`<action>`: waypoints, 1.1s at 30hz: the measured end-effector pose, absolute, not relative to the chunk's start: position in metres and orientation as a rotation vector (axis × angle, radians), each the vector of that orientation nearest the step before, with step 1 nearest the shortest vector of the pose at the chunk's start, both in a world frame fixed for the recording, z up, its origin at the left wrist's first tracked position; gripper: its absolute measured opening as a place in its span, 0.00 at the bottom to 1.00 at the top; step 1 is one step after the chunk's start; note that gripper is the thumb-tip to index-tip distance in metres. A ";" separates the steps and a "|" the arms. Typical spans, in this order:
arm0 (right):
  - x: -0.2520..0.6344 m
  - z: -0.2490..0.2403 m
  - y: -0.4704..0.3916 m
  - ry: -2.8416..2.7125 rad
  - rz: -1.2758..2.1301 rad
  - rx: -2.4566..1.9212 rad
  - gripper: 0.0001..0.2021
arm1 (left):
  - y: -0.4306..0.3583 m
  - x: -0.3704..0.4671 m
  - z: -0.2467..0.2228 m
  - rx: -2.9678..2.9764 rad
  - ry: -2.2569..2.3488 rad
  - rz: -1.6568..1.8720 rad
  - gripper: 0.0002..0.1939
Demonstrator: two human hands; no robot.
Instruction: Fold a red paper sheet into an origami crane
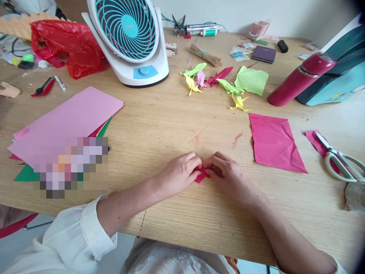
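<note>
A small folded piece of dark pink paper [202, 176] is between my two hands, low over the wooden table [176, 125]. My left hand [182, 171] pinches its left side between thumb and fingers. On the other side, my right hand [228, 171] has its thumb and fingertips closed on the paper's right edge. The fingers cover much of the folds. A larger creased pink sheet [276, 142] lies flat to the right of my right hand.
Scissors [339, 160] rest on a pink strip at right, near a red flask [302, 80]. Behind are folded paper figures [228, 87], a green sheet [251, 80] and a fan [131, 42]. Coloured paper [71, 118] is stacked left, beside a red plastic bag [68, 45].
</note>
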State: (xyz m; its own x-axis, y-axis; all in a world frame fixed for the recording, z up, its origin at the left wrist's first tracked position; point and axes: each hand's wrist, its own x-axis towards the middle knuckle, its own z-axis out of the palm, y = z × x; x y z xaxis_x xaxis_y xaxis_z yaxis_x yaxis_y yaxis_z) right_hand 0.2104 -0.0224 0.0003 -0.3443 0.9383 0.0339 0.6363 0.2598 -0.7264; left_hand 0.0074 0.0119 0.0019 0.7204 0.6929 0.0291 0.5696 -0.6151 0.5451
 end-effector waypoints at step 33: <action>0.235 -0.012 -0.028 -2.492 0.464 -1.006 0.13 | -0.005 -0.005 -0.011 2.675 0.786 0.561 0.10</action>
State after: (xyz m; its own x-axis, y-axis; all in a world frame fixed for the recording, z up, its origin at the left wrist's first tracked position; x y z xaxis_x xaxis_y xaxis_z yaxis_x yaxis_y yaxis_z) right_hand 0.2353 -0.0285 -0.0116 -0.6545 0.7144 0.2477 0.5771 0.6836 -0.4467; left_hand -0.0049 -0.0047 -0.0113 0.7744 0.5665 0.2818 0.4509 -0.8066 0.3822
